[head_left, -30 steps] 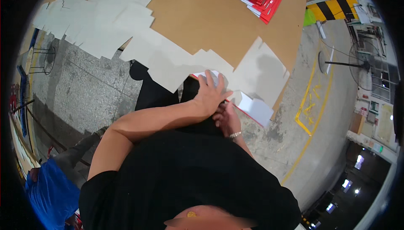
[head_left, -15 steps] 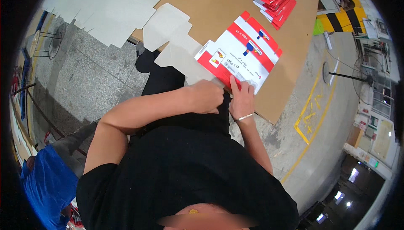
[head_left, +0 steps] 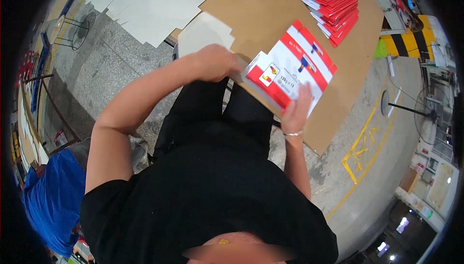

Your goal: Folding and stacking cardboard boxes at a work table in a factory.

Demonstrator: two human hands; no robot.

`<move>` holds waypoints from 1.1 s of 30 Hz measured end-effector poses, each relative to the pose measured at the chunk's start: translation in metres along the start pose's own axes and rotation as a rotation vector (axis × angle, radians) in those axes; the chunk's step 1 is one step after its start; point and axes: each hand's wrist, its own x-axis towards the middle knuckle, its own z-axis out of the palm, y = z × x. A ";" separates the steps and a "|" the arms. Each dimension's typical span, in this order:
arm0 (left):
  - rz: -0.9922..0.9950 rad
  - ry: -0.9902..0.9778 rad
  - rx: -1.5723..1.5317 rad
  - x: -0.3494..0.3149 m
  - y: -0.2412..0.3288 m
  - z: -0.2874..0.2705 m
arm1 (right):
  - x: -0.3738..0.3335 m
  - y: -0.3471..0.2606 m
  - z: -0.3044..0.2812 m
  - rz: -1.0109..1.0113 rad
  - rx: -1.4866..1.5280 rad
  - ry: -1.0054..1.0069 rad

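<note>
A printed red-and-white cardboard carton lies on the brown board in front of me, its near left edge raised a little. My left hand is closed at the carton's left end; its fingertips are mostly hidden, and a pale flap shows beside them. Over the carton's near right corner lies my right hand, its fingers stretched along the printed face and slightly blurred. Left of the carton is a plain white-grey carton blank, partly behind my left hand.
Overlapping pale blanks spread across the far left. A fanned stack of red-and-white folded cartons sits at the far right of the brown board. A person in blue is at lower left. A fan stands at right.
My left hand has moved left and away from me, to the carton's end. My right hand has slid further onto the carton's face. The pale part beside the carton no longer shows flat.
</note>
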 end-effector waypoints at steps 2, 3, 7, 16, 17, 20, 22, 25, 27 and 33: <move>0.230 -0.237 0.011 0.021 -0.005 -0.015 | 0.002 -0.006 -0.013 -0.006 0.003 0.092; 0.224 -0.238 0.012 0.028 -0.003 -0.015 | 0.004 -0.008 -0.016 -0.014 -0.025 -0.130; 0.222 -0.227 0.145 0.038 0.005 0.009 | 0.020 0.003 -0.048 -0.013 -0.129 -0.571; 0.318 0.497 0.147 -0.002 0.012 0.051 | 0.008 0.010 -0.017 -0.144 -0.467 -0.552; 0.313 0.500 0.151 0.000 0.009 0.045 | 0.007 0.010 -0.016 -0.150 -0.466 -0.551; 0.149 0.091 0.060 0.019 0.010 0.016 | -0.001 0.014 -0.024 -0.127 -0.402 -0.523; 0.203 -0.187 0.048 0.046 0.009 -0.005 | -0.008 0.035 -0.037 -0.289 -0.092 -0.149; 0.296 -0.548 -0.068 0.093 -0.013 -0.010 | -0.005 0.036 -0.036 -0.339 0.021 -0.126; 0.127 -0.450 -0.121 0.107 -0.026 -0.006 | -0.005 0.032 -0.033 -0.304 -0.249 -0.392; -0.080 0.042 -0.194 0.080 -0.022 0.025 | 0.022 -0.003 -0.032 -0.034 -0.441 -0.530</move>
